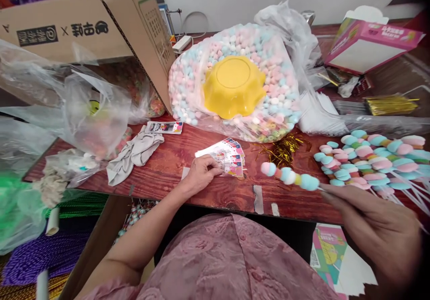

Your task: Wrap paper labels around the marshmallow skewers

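Left hand: bare left hand (200,175), fingers half curled, on the near left part of a fan of white printed cards with red, blue and pink patterning (231,156); cannot tell whether it grips one.
Right hand: bare right hand (383,230), closed in a pinch on the stick end of a skewer of pastel pink, blue and white puffs (288,175).
Skewer: points left above the table's front part, tip right of the fan, near a tuft of gold tinsel (285,150).
Front edge: runs just below the fan; grey tape strip (258,199) at the rim.
Room to move: red-brown wood-grain table (179,156) shows between fan and crumpled grey cloth (136,154), and under the skewer.
Right limit: heap of similar pastel skewers (369,161), close to the right hand.
Far limit: large clear bag of pastel balls (188,80), upturned yellow scalloped bowl (231,85) on it.
Left limit: brown cardboard box (134,36), clear plastic bags (97,107).
Room: pale wall (228,0) behind; purple cords (43,255) low at left.
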Action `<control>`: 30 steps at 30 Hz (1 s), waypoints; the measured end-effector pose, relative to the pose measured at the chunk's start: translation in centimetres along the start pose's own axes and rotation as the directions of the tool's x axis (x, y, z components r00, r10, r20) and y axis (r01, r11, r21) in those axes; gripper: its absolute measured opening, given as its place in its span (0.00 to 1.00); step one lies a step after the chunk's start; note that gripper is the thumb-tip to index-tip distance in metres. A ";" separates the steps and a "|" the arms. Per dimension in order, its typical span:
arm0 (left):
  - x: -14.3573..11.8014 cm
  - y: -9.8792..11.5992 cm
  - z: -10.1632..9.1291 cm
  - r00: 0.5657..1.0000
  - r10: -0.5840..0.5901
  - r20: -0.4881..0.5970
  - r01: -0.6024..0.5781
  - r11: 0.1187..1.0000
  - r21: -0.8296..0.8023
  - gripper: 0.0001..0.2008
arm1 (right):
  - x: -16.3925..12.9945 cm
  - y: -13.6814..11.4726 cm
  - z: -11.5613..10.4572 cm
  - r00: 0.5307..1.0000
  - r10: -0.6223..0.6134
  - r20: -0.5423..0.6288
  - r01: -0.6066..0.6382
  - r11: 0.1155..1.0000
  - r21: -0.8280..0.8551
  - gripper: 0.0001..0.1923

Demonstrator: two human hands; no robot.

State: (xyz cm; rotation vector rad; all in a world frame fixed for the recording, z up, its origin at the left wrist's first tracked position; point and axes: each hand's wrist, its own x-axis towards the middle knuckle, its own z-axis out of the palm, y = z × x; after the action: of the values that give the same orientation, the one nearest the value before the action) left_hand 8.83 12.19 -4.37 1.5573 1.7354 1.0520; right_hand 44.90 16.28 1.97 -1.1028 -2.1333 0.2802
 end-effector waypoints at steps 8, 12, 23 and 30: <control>0.4 0.1 -0.5 0.997 -0.036 0.070 0.038 0.999 -0.027 0.02 | 1.1 -0.2 5.1 0.979 -0.179 0.102 0.170 0.981 0.090 0.09; 0.4 -0.1 -0.4 0.998 -0.011 0.067 0.015 0.998 -0.057 0.02 | 0.6 0.5 6.0 0.965 -0.200 0.172 0.207 0.978 -0.023 0.10; -0.1 -0.9 -0.3 0.988 0.127 0.084 -0.119 0.989 -0.094 0.03 | 1.5 -0.7 6.0 0.900 -0.379 0.215 0.420 0.885 -0.199 0.15; -0.3 -1.0 -0.5 0.992 0.101 0.076 -0.089 0.986 -0.141 0.05 | 2.1 -1.7 4.9 0.817 -0.530 0.229 0.577 0.736 -0.354 0.12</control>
State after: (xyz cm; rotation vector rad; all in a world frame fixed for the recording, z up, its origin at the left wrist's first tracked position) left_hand 7.91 11.79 -4.99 1.5866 1.5135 1.1134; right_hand 39.68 17.51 0.23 -0.6038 -2.5826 -0.4202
